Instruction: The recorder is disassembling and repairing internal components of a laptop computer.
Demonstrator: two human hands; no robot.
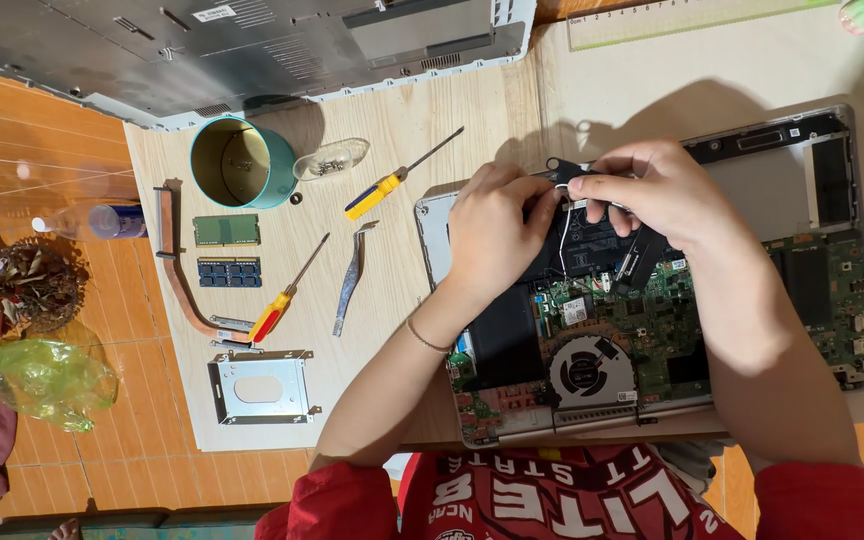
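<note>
An opened laptop (832, 280) lies on the light wooden board with its green circuit board (652, 310), round black fan (584, 372) and black battery showing. Both my hands work above its upper middle. My right hand (657, 190) pinches a small black part with thin black and white wires (564, 170) between its fingertips. My left hand (497, 230) is curled beside it, fingers touching the same part and resting on the battery. A white wire hangs down between the two hands.
On the board to the left lie two yellow-and-red screwdrivers (382, 188) (287, 292), metal tweezers (350, 280), two memory modules (226, 230), a copper heat pipe (177, 265), a metal drive bracket (259, 388), a teal cup (230, 162) and a small dish of screws (330, 160). The grey bottom cover (252, 50) is above.
</note>
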